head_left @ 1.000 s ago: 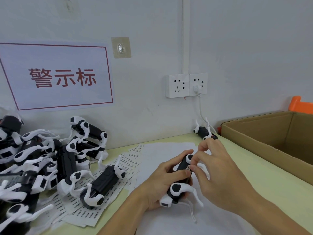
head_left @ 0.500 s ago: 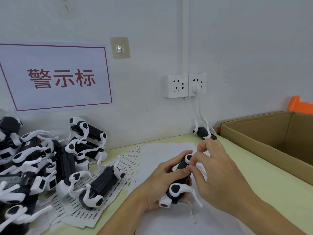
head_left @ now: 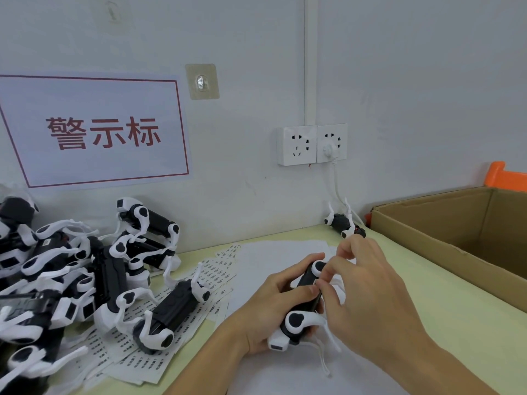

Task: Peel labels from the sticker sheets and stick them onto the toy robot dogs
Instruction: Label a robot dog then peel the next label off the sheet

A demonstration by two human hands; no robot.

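The left hand [head_left: 265, 306] curls its fingers round a glossy black-and-white plastic toy dog [head_left: 302, 306] above the table [head_left: 456, 323]; the right hand [head_left: 368, 283] pinches at the dog's smooth black body, fingers bent.

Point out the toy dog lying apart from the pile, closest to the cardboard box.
The small toy dog by the wall below the socket, legs up; the others are heaped at left or held.

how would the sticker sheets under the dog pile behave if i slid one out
Probably floppy: the sticker sheets are thin paper, fanned and overlapping. Likely to snag or tear, since the lone toy dog and the pile of dogs rest on them. Pulling one would likely drag its neighbours along.
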